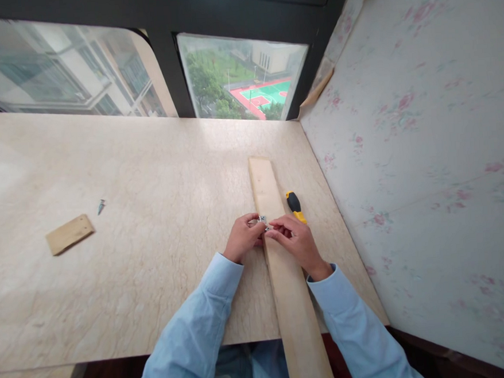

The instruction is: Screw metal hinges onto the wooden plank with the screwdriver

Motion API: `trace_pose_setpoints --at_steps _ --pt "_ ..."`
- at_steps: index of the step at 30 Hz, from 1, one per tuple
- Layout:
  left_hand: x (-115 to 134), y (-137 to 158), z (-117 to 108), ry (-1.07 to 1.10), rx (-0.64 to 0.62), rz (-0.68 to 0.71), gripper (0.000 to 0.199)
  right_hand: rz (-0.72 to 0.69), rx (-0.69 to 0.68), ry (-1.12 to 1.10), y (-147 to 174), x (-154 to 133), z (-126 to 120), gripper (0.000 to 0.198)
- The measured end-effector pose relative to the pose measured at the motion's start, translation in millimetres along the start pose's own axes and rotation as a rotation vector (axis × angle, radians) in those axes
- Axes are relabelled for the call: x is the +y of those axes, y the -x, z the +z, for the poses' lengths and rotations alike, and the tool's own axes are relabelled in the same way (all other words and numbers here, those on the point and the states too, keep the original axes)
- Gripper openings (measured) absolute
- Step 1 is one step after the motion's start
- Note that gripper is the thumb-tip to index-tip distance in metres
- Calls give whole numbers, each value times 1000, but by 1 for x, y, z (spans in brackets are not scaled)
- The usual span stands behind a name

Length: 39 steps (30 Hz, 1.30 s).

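Note:
A long pale wooden board (pixel 292 301) runs lengthwise over the stone-patterned surface and past its front edge. On the board's left edge is a small shiny metal bracket (pixel 263 218), partly covered by fingers. My left hand (pixel 244 237) is closed at that edge, its thumb and fingers gripping the bracket against the wood. From the right, my right hand (pixel 294 238) reaches over the board with thumb and fingertips pinched beside the bracket. Whatever is in that pinch is too small to make out. A black and yellow screwdriver handle (pixel 294 204) lies just beyond my right hand, its lower end hidden.
Far to the left lie a short wooden piece (pixel 69 234) with small holes and a few metal screws (pixel 101 206). A floral-papered wall (pixel 422 160) bounds the right side. Dark-framed windows (pixel 244 74) stand at the back of the stone-patterned ledge (pixel 151 230).

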<state>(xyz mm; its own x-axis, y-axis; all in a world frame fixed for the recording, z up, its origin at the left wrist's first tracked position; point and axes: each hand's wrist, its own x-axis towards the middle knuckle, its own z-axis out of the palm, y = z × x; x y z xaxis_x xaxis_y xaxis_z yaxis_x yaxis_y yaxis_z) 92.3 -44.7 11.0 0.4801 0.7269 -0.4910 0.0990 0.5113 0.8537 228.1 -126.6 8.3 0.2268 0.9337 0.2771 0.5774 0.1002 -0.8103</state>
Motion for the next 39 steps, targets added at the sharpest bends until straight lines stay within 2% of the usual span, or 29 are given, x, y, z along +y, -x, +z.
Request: trace_pose_setpoints --at_steps 4,9,12,15,17,20,23,25,29,32,39 --pt "-3 -2 0 13 -16 5 27 26 97 -5 -2 -1 -12 15" --pt "-10 -7 -1 -4 -16 29 26 150 253 229 -7 18 -29 25" --pt "-12 -9 -1 -23 -13 43 25 300 192 299 -14 35 -37 37" --pt "-11 -9 0 -45 -10 49 25 444 99 186 -23 43 -46 28" --pt "-11 -9 -1 -61 -7 54 24 473 53 101 -28 43 -51 25" --pt "-11 -8 -1 -67 -6 55 25 438 44 -154 -34 34 -59 30" --pt "-11 -9 -1 -60 -7 55 25 321 210 -624 -42 17 -63 28" --pt "-11 -9 -2 -58 -7 59 25 224 304 -771 -49 2 -63 27" --pt "-11 -9 -3 -74 -3 67 27 69 321 -749 -61 -22 -53 36" --pt "-11 -8 -2 -80 6 80 27 -25 310 -645 -59 -29 -40 34" --pt "-8 -4 -1 -51 6 82 27 -30 237 -557 -40 -24 -24 30"
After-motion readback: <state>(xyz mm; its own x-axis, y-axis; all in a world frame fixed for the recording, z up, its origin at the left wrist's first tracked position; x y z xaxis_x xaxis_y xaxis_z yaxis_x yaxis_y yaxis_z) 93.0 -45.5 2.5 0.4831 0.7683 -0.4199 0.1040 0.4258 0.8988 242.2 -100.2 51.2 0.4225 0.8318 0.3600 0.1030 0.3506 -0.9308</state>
